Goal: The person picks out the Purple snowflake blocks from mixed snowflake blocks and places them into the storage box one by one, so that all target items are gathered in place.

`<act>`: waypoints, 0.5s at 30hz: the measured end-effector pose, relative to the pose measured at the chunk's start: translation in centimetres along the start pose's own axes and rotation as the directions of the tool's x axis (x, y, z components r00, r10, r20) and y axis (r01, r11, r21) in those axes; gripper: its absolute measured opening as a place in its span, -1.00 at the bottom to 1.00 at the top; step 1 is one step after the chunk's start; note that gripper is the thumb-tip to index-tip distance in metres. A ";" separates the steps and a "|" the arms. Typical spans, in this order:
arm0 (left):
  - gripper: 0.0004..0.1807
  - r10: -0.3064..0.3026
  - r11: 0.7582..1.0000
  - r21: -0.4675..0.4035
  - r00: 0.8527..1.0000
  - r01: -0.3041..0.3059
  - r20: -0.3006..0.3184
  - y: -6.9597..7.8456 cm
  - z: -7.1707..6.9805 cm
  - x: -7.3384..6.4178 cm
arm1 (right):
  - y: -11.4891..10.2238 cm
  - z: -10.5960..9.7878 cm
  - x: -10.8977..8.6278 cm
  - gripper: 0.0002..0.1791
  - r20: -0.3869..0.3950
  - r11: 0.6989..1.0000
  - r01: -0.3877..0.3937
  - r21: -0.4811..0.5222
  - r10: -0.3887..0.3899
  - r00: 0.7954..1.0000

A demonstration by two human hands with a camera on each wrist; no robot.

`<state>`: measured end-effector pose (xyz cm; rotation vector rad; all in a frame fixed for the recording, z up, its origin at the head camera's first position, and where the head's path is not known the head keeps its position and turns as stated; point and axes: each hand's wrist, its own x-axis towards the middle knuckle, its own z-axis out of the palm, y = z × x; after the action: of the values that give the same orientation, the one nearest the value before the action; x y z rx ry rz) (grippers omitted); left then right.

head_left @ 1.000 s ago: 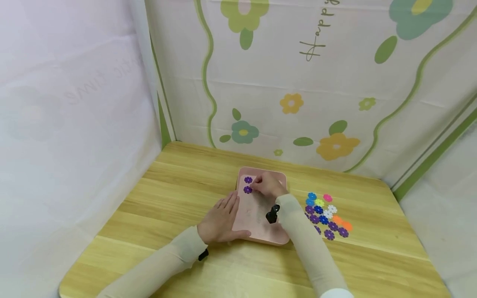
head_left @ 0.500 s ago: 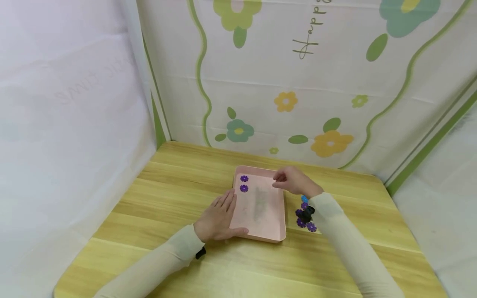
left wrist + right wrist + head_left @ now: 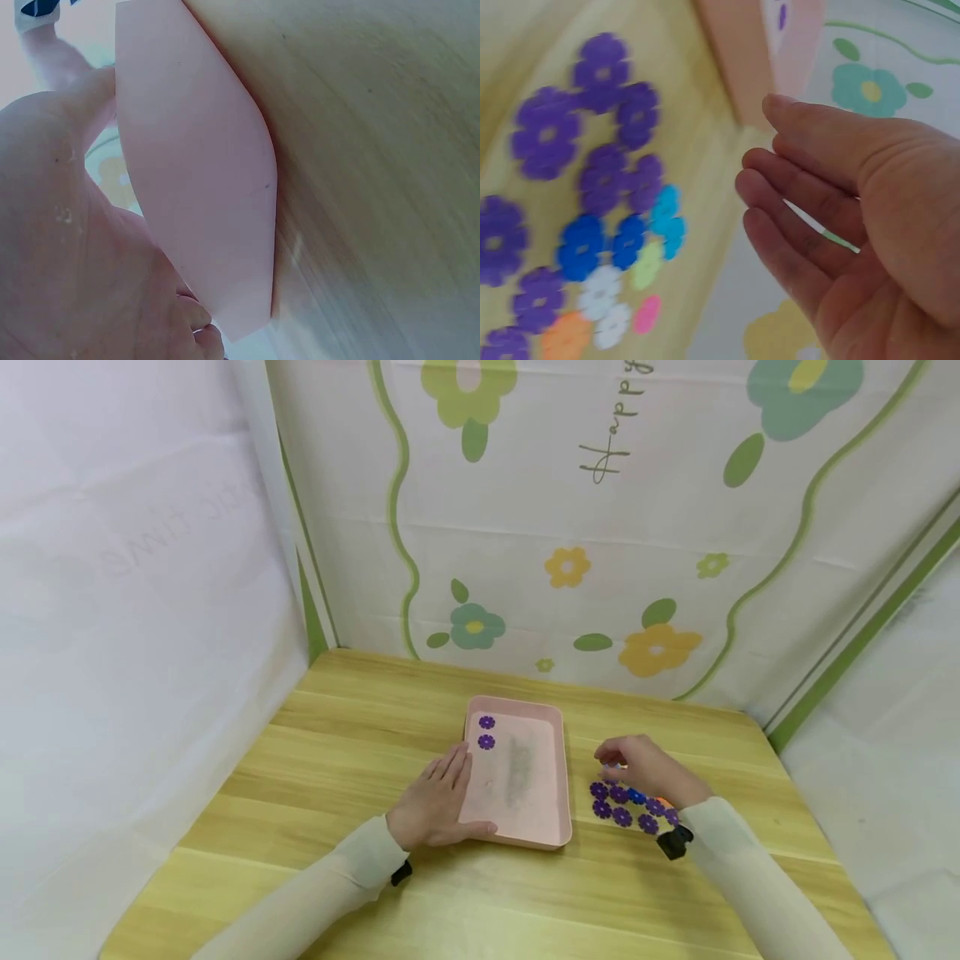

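My left hand (image 3: 435, 802) rests along the left side and near corner of a pink tray (image 3: 566, 810), fingers straight and thumb over the near rim. In the left wrist view the palm lies against the tray's outer wall (image 3: 202, 172). Two purple flower-shaped discs (image 3: 487, 742) lie in the tray's far left corner, one beyond the other. My right hand (image 3: 648, 768) hovers over a group of flower discs to the right of the tray. Its fingers (image 3: 795, 195) are loosely bent, with nothing between them and the thumb in the right wrist view.
Several purple discs (image 3: 547, 133) lie on the wooden table (image 3: 375, 710), with dark blue (image 3: 581, 247), light blue, white (image 3: 600, 291), yellow, pink and orange ones (image 3: 566, 336) among them. A flower-printed cloth (image 3: 517, 510) hangs behind the table.
My right hand has left the tray's purple discs and moved right, over the loose discs. The left hand stays at the tray. The head view has shifted slightly.
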<state>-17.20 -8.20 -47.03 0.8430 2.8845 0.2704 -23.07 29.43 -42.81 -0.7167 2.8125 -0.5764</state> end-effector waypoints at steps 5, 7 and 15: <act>0.26 0.000 1.000 -0.007 1.000 0.000 0.002 0.0 -0.1 -0.1 | 1.2 1.6 -1.4 -0.69 -0.016 1.000 0.027 -0.009 -0.027 0.999; 0.26 0.002 1.000 -0.006 1.000 -0.002 0.001 0.0 -0.1 -0.1 | 1.7 2.2 -1.7 -0.69 -0.024 0.999 0.030 -0.010 -0.031 0.999; 0.27 0.008 1.000 0.007 1.000 -0.008 -0.001 -0.1 0.1 -0.1 | 2.9 4.1 -2.1 -0.66 -0.062 0.999 0.025 -0.046 -0.028 0.998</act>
<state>-17.12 -8.31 -47.13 0.8559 2.8856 0.2612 -21.35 31.44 -47.54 -0.7587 2.8862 -0.5513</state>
